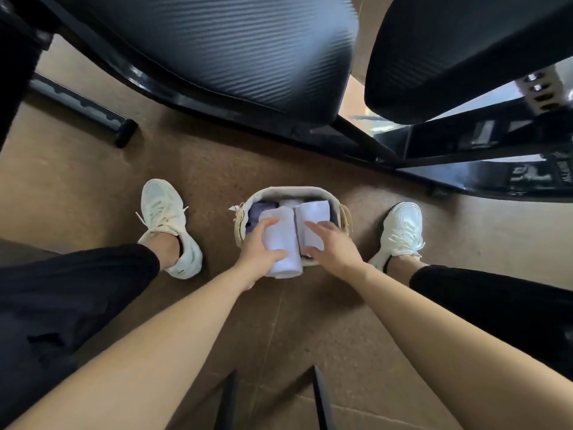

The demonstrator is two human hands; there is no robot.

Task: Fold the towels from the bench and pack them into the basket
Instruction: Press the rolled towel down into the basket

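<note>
Left hand (262,248) gripping rolled white towel (285,240), right hand (328,243) flat on folded towel (313,218), frame centre; basket (290,191) looks crammed, roll could pop out or unroll.

We see soft, even light with faint shadows, glare on the glossy black frame (483,178) far right, slight blur throughout, and strong wide-angle bending at the edges.

- We count one basket (313,192) on the floor.
- We count four towels in or over it: two white rolled ones (286,240) (291,202), one white folded one (314,218) and one purple one (260,211).
- We count two hands (262,254) (333,248).
- We count two white shoes (167,221) (400,234).
- We count two black padded counter cushions (232,48) (459,54).
</note>
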